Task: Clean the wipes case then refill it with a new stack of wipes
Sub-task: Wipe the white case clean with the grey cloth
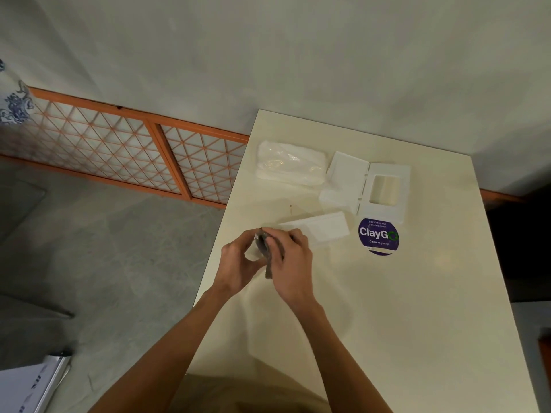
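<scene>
In the head view, a person stands at the near end of a cream table (387,308) with both bare forearms reaching over it. The left hand (238,269) and the right hand (290,263) meet near the table's left edge, both pinching a small grey cloth (264,248) between their fingers; what looks like a white piece shows in the left hand's grip, too blurred to identify. Just beyond the hands lies the white case tray (319,229), flat on the table. Farther off, the case lid (369,186) lies opened out, its window facing up. To its left sits the plastic-wrapped stack of wipes (290,166). A round purple sticker (378,235) marks the tabletop right of the tray.
</scene>
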